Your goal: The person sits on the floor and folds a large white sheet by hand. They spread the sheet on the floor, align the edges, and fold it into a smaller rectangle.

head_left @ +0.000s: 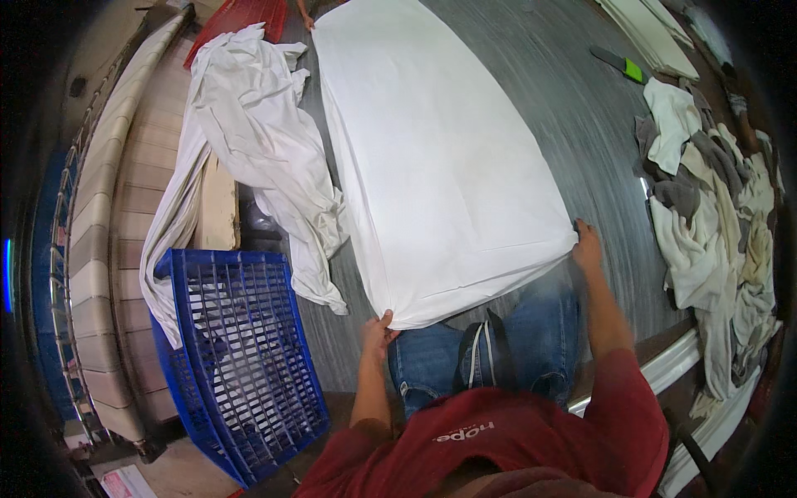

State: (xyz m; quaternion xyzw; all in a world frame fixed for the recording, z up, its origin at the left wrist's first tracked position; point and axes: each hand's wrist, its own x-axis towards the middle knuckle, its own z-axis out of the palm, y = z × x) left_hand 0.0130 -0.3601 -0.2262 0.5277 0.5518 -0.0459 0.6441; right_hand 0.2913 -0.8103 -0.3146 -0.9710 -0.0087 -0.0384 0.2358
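A white cloth sheet (442, 155), folded or doubled, is stretched over a grey streaked tabletop (548, 93) and reaches towards my body. My left hand (378, 336) pinches its near left corner between thumb and fingers. The near right corner is gripped by my right hand (586, 244). Between the two hands the near edge hangs slightly over my jeans. At the far left corner, another person's hand (307, 22) touches the sheet. A crumpled white sheet (249, 118) lies to the left and trails down into a blue plastic crate (243, 348).
At the right lies a heap of white and grey cloths (703, 218). A black and green object (622, 66) rests on the table near stacked white linen (654, 37). A red plastic basket (243, 18) stands at the far left, near a machine with pale slatted bands (143, 205).
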